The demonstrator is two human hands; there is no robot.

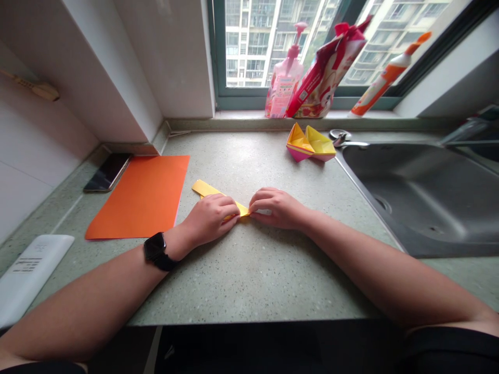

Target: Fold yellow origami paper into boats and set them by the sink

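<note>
A strip of folded yellow paper [206, 188] lies slantwise on the speckled countertop [241, 280], between my hands. Its far left end sticks out beyond the fingers, and part of it is hidden beneath them. My left hand [212, 215], with a black watch on the wrist, is closed over the middle of the paper and presses it down. The fingers of my right hand [275, 208] pinch the paper's right tip near the counter surface. Farther back, a folded paper boat [319, 143] in yellow and pink stands beside the sink.
Orange paper sheets [140, 200] lie at the left, with a phone [108, 172] against their far corner. A white device [35, 272] sits near the left edge. At the right is a steel sink [429, 192]. Bottles and a red bag [327, 72] line the windowsill.
</note>
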